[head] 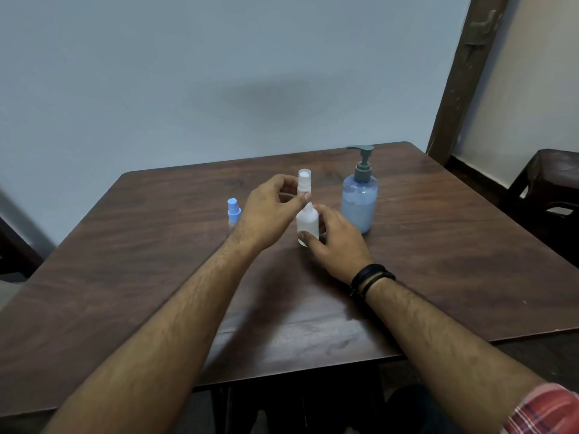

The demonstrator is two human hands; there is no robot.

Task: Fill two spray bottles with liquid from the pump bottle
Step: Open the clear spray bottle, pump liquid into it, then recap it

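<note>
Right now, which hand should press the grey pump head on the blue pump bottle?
Probably the right hand: it grips the small white spray bottle right beside the blue pump bottle. The left hand pinches the white sprayer top, farther away.

No lettering, label, brand mark or number can be read anywhere before you: the pump bottle (359, 202) shows plain blue plastic, the white spray bottle (307, 225) you are holding is unmarked, and the blue-capped spray bottle (233, 210) carries nothing legible.
</note>
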